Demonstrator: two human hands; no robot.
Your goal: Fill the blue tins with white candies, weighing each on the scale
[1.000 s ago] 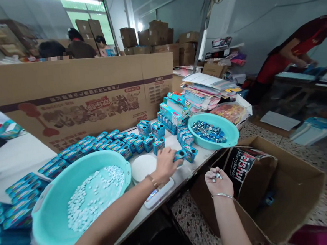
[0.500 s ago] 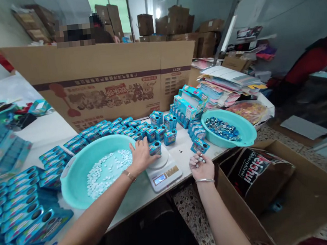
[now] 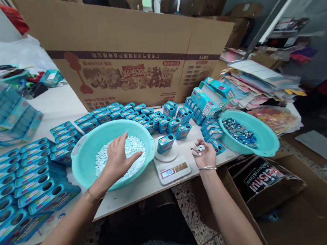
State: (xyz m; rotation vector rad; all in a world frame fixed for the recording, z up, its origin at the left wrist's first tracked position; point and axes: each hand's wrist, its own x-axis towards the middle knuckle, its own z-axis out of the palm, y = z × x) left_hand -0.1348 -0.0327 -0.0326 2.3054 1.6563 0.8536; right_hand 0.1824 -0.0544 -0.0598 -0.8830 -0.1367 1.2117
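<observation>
My left hand [image 3: 117, 157] hovers over the big teal basin [image 3: 87, 145] of small white tablets [image 3: 131, 146], fingers spread and empty. A small blue tin box [image 3: 166, 142] stands on the white digital scale [image 3: 172, 166], just right of that basin. My right hand [image 3: 204, 155] is cupped palm-up beside the scale at the table's front edge, holding a few white tablets.
Rows of blue tin boxes [image 3: 21, 178] cover the table's left and back. A second teal basin [image 3: 265, 143] of blue-silver pieces sits at right. A long cardboard box [image 3: 133, 44] stands behind. Open cartons [image 3: 305, 209] stand on the floor at right. Paper stacks [image 3: 260, 78] lie beyond.
My left hand set the blue tin on the scale, let go, and moved left over the tablet basin. My right hand stayed cupped with tablets and came nearer the scale.
</observation>
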